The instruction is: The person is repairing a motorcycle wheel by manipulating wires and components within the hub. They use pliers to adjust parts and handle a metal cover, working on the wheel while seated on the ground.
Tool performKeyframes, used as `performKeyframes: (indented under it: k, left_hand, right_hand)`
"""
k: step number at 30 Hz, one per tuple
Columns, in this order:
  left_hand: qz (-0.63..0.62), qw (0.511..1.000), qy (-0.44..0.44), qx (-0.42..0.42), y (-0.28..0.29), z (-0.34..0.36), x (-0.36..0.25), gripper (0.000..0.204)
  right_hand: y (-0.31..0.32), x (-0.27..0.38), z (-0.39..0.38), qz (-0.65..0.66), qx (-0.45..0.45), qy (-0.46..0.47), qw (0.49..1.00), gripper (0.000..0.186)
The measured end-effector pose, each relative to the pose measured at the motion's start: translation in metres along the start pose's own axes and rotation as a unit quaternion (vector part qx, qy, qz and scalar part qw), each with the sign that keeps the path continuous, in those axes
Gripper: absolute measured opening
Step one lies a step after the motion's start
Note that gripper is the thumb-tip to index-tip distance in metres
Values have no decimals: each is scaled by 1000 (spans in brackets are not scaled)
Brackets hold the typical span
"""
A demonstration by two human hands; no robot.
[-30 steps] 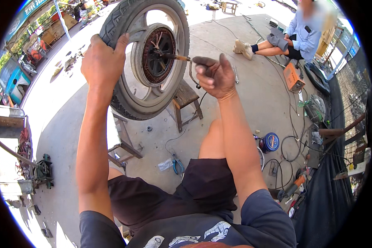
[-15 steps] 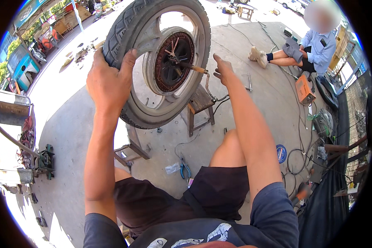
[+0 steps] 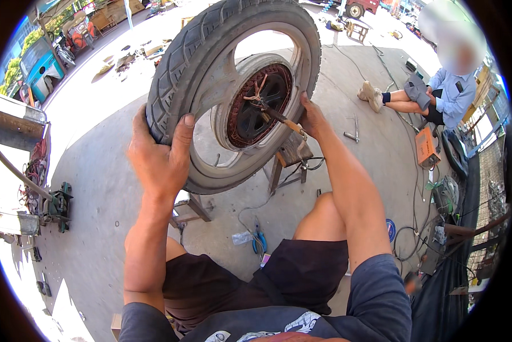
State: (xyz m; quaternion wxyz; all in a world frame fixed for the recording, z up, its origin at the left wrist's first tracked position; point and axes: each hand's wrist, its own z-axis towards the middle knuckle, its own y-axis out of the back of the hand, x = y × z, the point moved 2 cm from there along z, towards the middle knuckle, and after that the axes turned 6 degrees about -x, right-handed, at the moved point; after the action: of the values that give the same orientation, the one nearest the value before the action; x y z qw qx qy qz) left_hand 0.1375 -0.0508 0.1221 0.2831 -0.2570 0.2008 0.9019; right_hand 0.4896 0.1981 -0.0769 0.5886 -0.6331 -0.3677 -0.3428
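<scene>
A motor wheel (image 3: 179,85) with a black treaded tyre and grey cast spokes is held up in front of me, tilted. Its open hub (image 3: 249,121) shows copper windings around a dark centre, with an axle (image 3: 279,118) and loose wire ends sticking out toward me. My left hand (image 3: 160,162) is closed on the tyre's lower left, thumb on the near side. At the wheel's right edge my right hand (image 3: 316,121) grips it, thumb up against the rim and the fingers partly hidden. A small wooden stool (image 3: 295,155) stands behind the wheel.
Blue-handled pliers (image 3: 260,240) and a small plastic bag (image 3: 242,238) lie on the concrete between my legs. A T-shaped tool (image 3: 354,135) lies to the right. Beyond sits a person (image 3: 453,94) near an orange box-shaped machine (image 3: 427,147), with cables (image 3: 415,211) across the floor.
My right hand, earlier apart from the wheel with fingers spread, now grips its right edge. The wheel and my left hand have shifted right and slightly down in view.
</scene>
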Motion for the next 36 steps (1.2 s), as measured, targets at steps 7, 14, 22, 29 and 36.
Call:
performKeyframes:
  k: [7, 14, 22, 29, 36]
  left_hand:
    - [-30, 996, 78, 5, 15, 8, 36, 70]
    - [0, 975, 221, 18, 36, 12, 94, 73]
    - [-26, 918, 386, 84, 32, -22, 151, 73]
    - [-8, 889, 446, 105, 20, -48, 180, 69]
    - [24, 859, 497, 119, 16, -64, 203, 69]
  right_hand:
    - [-17, 17, -33, -156, -108, 69, 979, 95]
    - [-46, 48, -94, -364, -161, 47, 916, 98]
    - [-67, 46, -130, -549, -157, -4, 821, 85]
    - [-37, 27, -102, -608, -130, -9, 783, 81]
    - [-53, 27, -105, -710, -100, 1, 697, 76]
